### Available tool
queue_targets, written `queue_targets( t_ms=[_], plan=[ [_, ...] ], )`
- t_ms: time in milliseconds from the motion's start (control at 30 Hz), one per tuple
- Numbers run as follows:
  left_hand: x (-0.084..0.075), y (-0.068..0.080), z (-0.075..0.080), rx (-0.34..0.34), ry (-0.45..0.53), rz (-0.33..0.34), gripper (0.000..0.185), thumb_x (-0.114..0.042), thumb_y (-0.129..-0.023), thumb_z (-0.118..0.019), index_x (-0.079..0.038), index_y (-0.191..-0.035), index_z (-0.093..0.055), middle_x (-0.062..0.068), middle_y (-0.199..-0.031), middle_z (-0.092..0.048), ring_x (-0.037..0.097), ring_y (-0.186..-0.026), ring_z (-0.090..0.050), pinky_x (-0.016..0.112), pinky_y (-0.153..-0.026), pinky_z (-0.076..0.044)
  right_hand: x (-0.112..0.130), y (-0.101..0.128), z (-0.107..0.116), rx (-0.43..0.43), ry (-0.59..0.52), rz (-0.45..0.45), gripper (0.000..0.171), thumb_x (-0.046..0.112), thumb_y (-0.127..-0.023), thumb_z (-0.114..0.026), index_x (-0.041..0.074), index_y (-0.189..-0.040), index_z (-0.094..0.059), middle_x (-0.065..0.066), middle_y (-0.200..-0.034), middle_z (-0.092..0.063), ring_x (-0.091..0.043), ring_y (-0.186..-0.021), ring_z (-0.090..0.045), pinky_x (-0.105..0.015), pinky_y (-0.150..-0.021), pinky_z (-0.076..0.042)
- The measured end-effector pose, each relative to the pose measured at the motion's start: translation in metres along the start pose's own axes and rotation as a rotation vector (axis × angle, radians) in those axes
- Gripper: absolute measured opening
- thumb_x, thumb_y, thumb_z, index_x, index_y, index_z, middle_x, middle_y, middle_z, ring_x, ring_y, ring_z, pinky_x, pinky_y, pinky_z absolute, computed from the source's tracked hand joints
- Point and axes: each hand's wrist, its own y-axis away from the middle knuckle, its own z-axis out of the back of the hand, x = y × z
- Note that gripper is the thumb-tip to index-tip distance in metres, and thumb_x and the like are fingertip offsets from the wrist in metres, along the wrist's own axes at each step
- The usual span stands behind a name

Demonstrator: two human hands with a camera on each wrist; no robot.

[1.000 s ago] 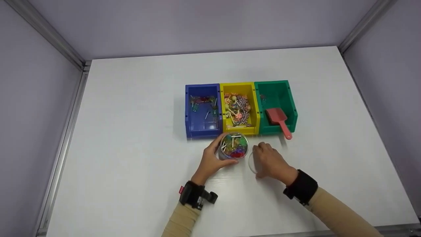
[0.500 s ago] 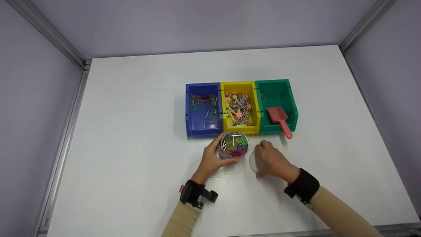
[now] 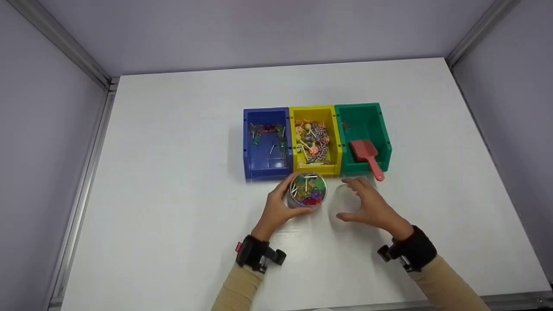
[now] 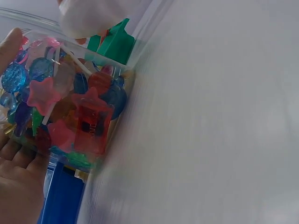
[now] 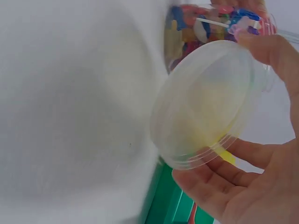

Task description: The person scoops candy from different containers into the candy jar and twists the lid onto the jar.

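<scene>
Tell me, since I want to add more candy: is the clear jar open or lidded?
Open. The left hand grips the jar; the right hand holds its clear lid beside it.

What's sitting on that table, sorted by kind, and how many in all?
Bins: 3 – blue, yellow, green
Scoop: 1
Jar of candy: 1
Clear lid: 1
Total: 6

Bright, even light from overhead; the white counter point(image 3: 181, 172) is softly lit, with faint short shadows beside the bins point(image 3: 317, 140); the head view is sharp; both wrist views show smeared motion blur across the counter and washed-out highlights.
</scene>
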Motion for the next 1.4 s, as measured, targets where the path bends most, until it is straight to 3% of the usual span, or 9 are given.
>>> queue_targets(
  t_ms=[167,300,433,600,800,967,1167,1400],
  plan=[
    [0.0,0.001,0.0,-0.002,-0.015,0.002,0.098,-0.029,-0.064,-0.09,-0.016,-0.147,-0.04,0.008,-0.152,-0.044,0.026,-0.143,-0.04,0.038,-0.12,-0.034,0.005,0.004,0.009,-0.07,-0.135,0.046,0.077,0.022,-0.073,-0.085,0.004,-0.138,-0.047,-0.02,-0.132,-0.048,-0.034,-0.118,-0.049,-0.057,-0.098,-0.051],
    [0.0,0.0,0.001,0.001,-0.021,0.005,0.099,-0.032,-0.063,-0.09,-0.017,-0.147,-0.041,0.008,-0.152,-0.044,0.025,-0.143,-0.041,0.038,-0.12,-0.035,0.012,0.007,0.017,-0.117,-0.218,0.055,0.072,0.015,-0.072,-0.084,0.002,-0.134,-0.049,-0.017,-0.121,-0.053,-0.021,-0.108,-0.048,-0.035,-0.098,-0.055],
    [0.0,0.0,0.001,-0.003,-0.027,0.002,0.098,-0.032,-0.063,-0.09,-0.016,-0.147,-0.041,0.008,-0.152,-0.044,0.025,-0.143,-0.04,0.037,-0.12,-0.035,0.021,0.009,0.022,-0.163,-0.346,0.073,0.071,0.003,-0.074,-0.081,-0.001,-0.136,-0.047,-0.012,-0.131,-0.052,-0.005,-0.109,-0.049,-0.015,-0.099,-0.05],
    [0.001,0.001,0.0,-0.002,-0.019,-0.001,0.098,-0.031,-0.063,-0.09,-0.016,-0.147,-0.041,0.007,-0.152,-0.044,0.024,-0.143,-0.041,0.036,-0.12,-0.035,0.029,0.006,0.021,-0.252,-0.531,0.108,0.071,-0.011,-0.071,-0.076,-0.008,-0.134,-0.043,-0.004,-0.129,-0.05,0.0,-0.114,-0.051,-0.006,-0.097,-0.045],
    [0.001,0.001,0.001,0.004,-0.031,0.011,0.098,-0.038,-0.065,-0.088,-0.018,-0.147,-0.04,0.004,-0.152,-0.045,0.022,-0.142,-0.041,0.038,-0.121,-0.034,0.035,-0.004,0.009,-0.356,-0.652,0.164,0.07,-0.009,-0.072,-0.077,-0.011,-0.131,-0.041,0.005,-0.126,-0.051,-0.004,-0.116,-0.054,-0.01,-0.099,-0.047],
    [0.0,0.001,0.0,0.006,-0.03,0.007,0.098,-0.042,-0.065,-0.087,-0.019,-0.148,-0.04,0.003,-0.151,-0.046,0.022,-0.141,-0.043,0.04,-0.121,-0.034,0.039,-0.013,-0.004,-0.426,-0.701,0.221,0.067,-0.005,-0.074,-0.078,-0.01,-0.129,-0.039,0.006,-0.126,-0.052,-0.004,-0.12,-0.052,-0.013,-0.104,-0.046],
    [0.001,-0.001,0.0,0.005,-0.024,-0.016,0.097,-0.04,-0.066,-0.087,-0.018,-0.148,-0.04,0.003,-0.15,-0.047,0.021,-0.14,-0.044,0.036,-0.12,-0.035,0.039,-0.019,-0.02,-0.404,-0.693,0.292,0.07,-0.002,-0.072,-0.081,-0.011,-0.126,-0.037,0.006,-0.127,-0.051,-0.004,-0.122,-0.05,-0.013,-0.106,-0.043],
    [0.001,0.001,0.001,-0.005,-0.022,-0.044,0.095,-0.03,-0.067,-0.088,-0.012,-0.147,-0.04,0.006,-0.149,-0.048,0.023,-0.14,-0.044,0.04,-0.12,-0.034,0.039,-0.024,-0.043,-0.429,-0.733,0.291,0.072,-0.013,-0.065,-0.08,-0.014,-0.12,-0.033,-0.01,-0.134,-0.046,-0.009,-0.129,-0.044,-0.015,-0.112,-0.038]
  ],
)
